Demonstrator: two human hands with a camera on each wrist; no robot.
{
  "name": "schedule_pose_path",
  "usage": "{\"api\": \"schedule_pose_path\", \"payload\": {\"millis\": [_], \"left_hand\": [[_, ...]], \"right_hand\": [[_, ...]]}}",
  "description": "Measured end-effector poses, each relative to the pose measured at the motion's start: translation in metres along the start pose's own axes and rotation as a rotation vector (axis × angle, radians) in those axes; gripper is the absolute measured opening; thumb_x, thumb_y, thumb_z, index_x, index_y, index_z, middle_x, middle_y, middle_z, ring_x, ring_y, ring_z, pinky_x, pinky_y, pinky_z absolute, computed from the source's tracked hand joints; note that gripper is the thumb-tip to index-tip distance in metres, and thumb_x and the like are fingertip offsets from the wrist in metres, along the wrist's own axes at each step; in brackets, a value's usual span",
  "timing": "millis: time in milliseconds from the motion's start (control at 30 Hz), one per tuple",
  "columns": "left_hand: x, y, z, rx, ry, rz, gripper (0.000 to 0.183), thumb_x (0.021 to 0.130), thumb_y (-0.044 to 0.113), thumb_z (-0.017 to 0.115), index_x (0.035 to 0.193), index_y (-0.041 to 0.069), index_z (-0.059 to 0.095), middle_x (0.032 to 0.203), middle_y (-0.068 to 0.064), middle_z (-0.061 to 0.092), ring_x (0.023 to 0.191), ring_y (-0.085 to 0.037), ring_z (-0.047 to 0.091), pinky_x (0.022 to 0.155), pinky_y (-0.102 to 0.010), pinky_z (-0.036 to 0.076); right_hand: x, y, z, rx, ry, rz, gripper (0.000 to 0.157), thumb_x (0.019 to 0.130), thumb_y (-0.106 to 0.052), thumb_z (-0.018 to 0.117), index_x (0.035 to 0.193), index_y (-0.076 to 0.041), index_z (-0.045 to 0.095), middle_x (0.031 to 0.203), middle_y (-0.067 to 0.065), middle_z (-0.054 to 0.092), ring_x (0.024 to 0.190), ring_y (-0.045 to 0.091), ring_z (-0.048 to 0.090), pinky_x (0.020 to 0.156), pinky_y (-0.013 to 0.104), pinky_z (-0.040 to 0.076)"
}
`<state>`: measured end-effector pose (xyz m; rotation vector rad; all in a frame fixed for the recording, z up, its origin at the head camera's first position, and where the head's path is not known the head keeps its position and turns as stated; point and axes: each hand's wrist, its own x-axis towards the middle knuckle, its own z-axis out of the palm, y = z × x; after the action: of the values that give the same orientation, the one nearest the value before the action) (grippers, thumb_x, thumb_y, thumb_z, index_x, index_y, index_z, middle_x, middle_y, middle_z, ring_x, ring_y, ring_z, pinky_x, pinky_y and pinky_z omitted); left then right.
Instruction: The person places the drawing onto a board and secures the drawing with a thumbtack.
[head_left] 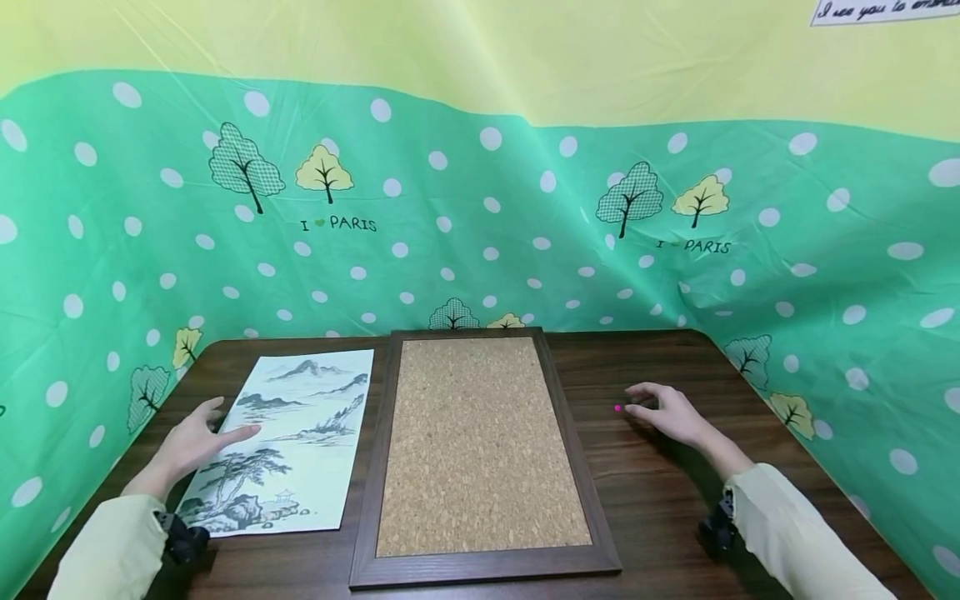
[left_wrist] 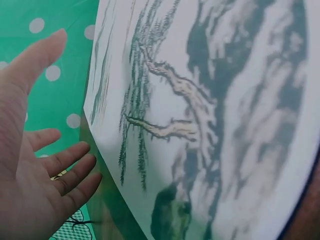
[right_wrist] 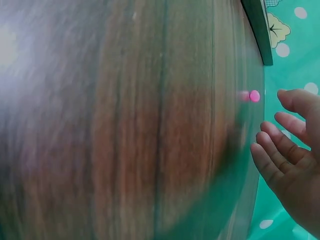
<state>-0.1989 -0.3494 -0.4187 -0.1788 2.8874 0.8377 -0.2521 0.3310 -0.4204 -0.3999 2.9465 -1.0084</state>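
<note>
A sheet printed with an ink landscape (head_left: 322, 467) lies on the left of the table, showing mountains, water and a pine. My left hand (head_left: 189, 442) is over its left edge, thumb and fingers spread and holding nothing. In the left wrist view the printed sheet (left_wrist: 260, 125) fills the right side, beside the spread left hand (left_wrist: 50, 155). A small pink pushpin (head_left: 618, 407) is on the wood right of the framed cork board (head_left: 480, 450). Close to the pushpin (right_wrist: 254, 96) is my right hand (head_left: 667, 414), its fingers loosely bent and apart from the pin.
The cork board's dark wooden frame (head_left: 483, 568) stretches from the far table edge towards the near side. A green and yellow curtain (head_left: 465, 208) surrounds the dark wooden table (head_left: 637, 533). A paper strip with handwriting (head_left: 885, 10) hangs at the upper right.
</note>
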Motion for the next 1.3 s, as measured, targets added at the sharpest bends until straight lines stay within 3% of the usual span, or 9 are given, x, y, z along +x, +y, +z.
{"api": "schedule_pose_path", "payload": {"millis": [167, 500, 667, 933, 1133, 1300], "left_hand": [[0.003, 0.001, -0.005, -0.011, -0.015, -0.045, 0.108, 0.08, 0.061, 0.054, 0.136, -0.018, 0.006, 0.128, -0.043, 0.026, 0.114, -0.056, 0.029, 0.085, -0.062, 0.034], [0.006, -0.001, -0.002, -0.027, 0.002, -0.032, 0.095, 0.082, 0.046, 0.06, 0.132, -0.022, 0.017, 0.125, -0.043, 0.029, 0.111, -0.054, 0.033, 0.087, -0.06, 0.034], [0.007, -0.002, 0.0, -0.013, 0.012, -0.032, 0.088, 0.082, 0.037, 0.063, 0.13, -0.022, 0.02, 0.124, -0.043, 0.03, 0.11, -0.055, 0.033, 0.087, -0.06, 0.033], [0.011, -0.006, 0.006, -0.009, 0.057, -0.084, 0.07, 0.077, 0.021, 0.068, 0.123, -0.02, 0.035, 0.112, -0.038, 0.041, 0.094, -0.044, 0.044, 0.077, -0.052, 0.04], [0.012, -0.01, 0.007, -0.048, 0.082, -0.128, 0.071, 0.075, 0.02, 0.069, 0.122, -0.021, 0.034, 0.105, -0.033, 0.045, 0.088, -0.039, 0.045, 0.071, -0.046, 0.041], [0.011, -0.012, 0.005, -0.047, 0.11, -0.111, 0.064, 0.076, 0.016, 0.068, 0.118, -0.02, 0.038, 0.097, -0.029, 0.048, 0.084, -0.036, 0.045, 0.068, -0.043, 0.04]], "right_hand": [[0.004, 0.0, 0.005, 0.014, 0.014, 0.007, 0.033, 0.088, -0.015, 0.059, 0.11, 0.009, 0.057, 0.083, 0.009, 0.06, 0.065, 0.016, 0.053, 0.052, 0.027, 0.045], [0.01, -0.002, 0.014, -0.002, 0.015, -0.03, 0.018, 0.083, -0.005, 0.062, 0.098, 0.007, 0.062, 0.084, 0.012, 0.063, 0.071, 0.018, 0.057, 0.053, 0.025, 0.047], [0.012, -0.001, 0.017, -0.063, 0.038, -0.071, 0.015, 0.083, -0.004, 0.062, 0.093, 0.006, 0.065, 0.08, 0.009, 0.064, 0.07, 0.016, 0.057, 0.057, 0.025, 0.046], [0.014, 0.001, 0.019, -0.131, 0.083, -0.107, 0.006, 0.08, -0.002, 0.063, 0.081, 0.0, 0.068, 0.075, 0.006, 0.065, 0.068, 0.016, 0.057, 0.06, 0.028, 0.045], [0.015, 0.0, 0.019, -0.138, 0.082, -0.106, 0.006, 0.08, -0.001, 0.063, 0.077, -0.002, 0.068, 0.074, 0.004, 0.065, 0.069, 0.017, 0.057, 0.062, 0.03, 0.046], [0.016, -0.002, 0.02, -0.138, 0.069, -0.098, 0.007, 0.081, -0.002, 0.063, 0.076, -0.003, 0.068, 0.074, 0.004, 0.065, 0.071, 0.017, 0.058, 0.064, 0.032, 0.046]]}}
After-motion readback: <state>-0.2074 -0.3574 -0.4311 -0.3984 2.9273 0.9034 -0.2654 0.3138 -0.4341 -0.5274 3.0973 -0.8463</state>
